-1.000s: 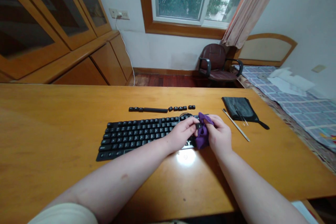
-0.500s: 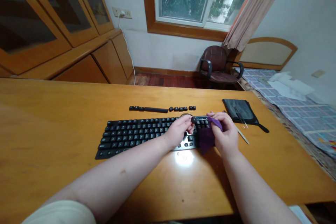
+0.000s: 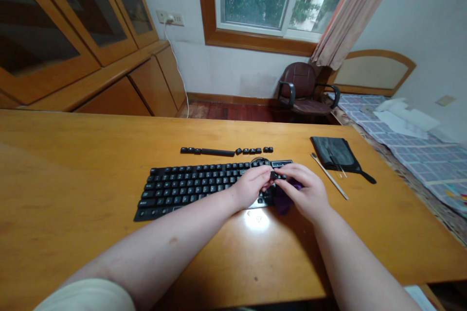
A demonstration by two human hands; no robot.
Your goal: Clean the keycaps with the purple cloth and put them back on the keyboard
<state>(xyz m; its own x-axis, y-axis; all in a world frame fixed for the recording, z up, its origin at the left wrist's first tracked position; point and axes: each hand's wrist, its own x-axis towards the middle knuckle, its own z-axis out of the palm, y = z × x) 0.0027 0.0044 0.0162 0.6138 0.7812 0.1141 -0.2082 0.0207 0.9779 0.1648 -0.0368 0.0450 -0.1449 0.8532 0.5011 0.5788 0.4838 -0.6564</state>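
Note:
A black keyboard (image 3: 189, 187) lies on the wooden desk, with bare spots at its right part where keycaps are off. Over that part, my left hand (image 3: 252, 187) is closed on a small black keycap (image 3: 273, 175). The thumb and forefinger of my right hand (image 3: 306, 192) pinch the same keycap from the right. A purple cloth (image 3: 284, 200) lies below my right hand, over the keyboard's right end; whether other fingers touch it is hidden. Behind the keyboard stand loose keycaps (image 3: 252, 151) in a row, with a long space bar (image 3: 218, 152) among them.
Right of my hands lie a thin brush-like stick (image 3: 330, 177) and a dark pouch (image 3: 332, 148) with tweezers-like metal tools (image 3: 336, 161) on it. The desk (image 3: 91, 155) ends at a far edge; beyond are a chair (image 3: 301, 87) and a bed (image 3: 408, 131).
My right hand has moved left from the cloth to the keycap at my left fingers. The cloth now sits lower, under the right hand. The stick shows more fully.

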